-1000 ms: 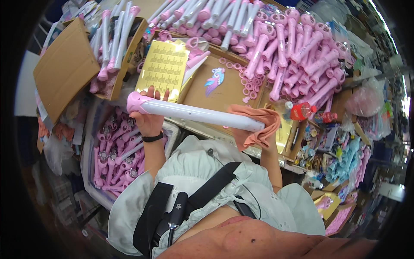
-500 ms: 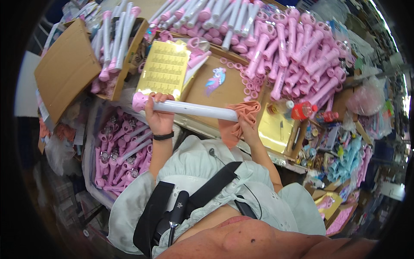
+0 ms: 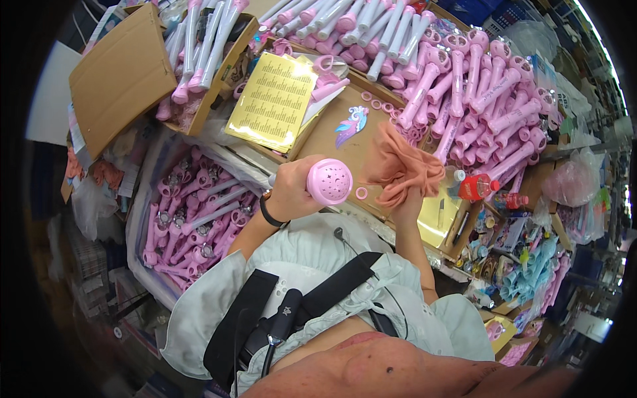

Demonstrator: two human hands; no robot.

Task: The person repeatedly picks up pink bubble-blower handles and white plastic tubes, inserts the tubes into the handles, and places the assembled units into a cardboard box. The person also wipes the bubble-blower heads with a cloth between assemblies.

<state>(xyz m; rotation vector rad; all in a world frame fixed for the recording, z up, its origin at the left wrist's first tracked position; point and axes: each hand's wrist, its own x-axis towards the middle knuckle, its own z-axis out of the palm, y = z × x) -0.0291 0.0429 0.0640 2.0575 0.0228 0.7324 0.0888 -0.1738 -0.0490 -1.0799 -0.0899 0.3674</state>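
Observation:
A toy wand's round pink end cap (image 3: 330, 182), pierced with star and moon holes, faces up toward me. My left hand (image 3: 290, 189) is closed around the wand just behind that cap. Most of its white tube is hidden behind the hand. To the right, my right hand (image 3: 407, 209) grips an orange cloth (image 3: 403, 164), whose folds cover the fingertips. Wand and cloth are apart. Between the hands a small pink ring (image 3: 361, 193) lies on the brown board (image 3: 325, 142), below a blue and purple pony-shaped decoration (image 3: 350, 126).
Yellow sticker sheets (image 3: 272, 99) lie at the left of the board. Pink wands (image 3: 491, 99) are heaped at the back right; others fill a lined bin (image 3: 139, 232) at left. A cardboard box (image 3: 116, 79) stands behind it. A red-labelled bottle (image 3: 478, 186) is at right.
My left hand has swung the wand from lying crosswise to pointing its pink cap at me. My right hand has drawn the cloth off the tube's end, and the cloth now hangs spread out.

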